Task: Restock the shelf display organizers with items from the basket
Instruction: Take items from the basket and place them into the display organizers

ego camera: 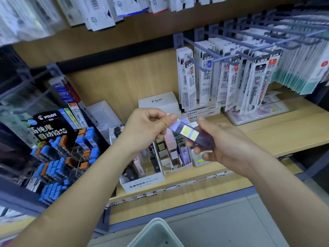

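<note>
- A slim purple lead case (192, 135) with a yellow label is held tilted in the air, above the middle of the shelf.
- The left-hand grip (146, 127) pinches its far-left end between thumb and fingers.
- The right-hand grip (227, 145) curls around its near-right end.
- Just below it, a white MONO display organizer (142, 183) with small cases in its slots stands on the wooden shelf (284, 136).
- To the left is a black Pilot lead rack (58, 148).
- Far right hang refill packs (222, 77).
- Nearest is the rim of a pale basket (156, 232).
</note>
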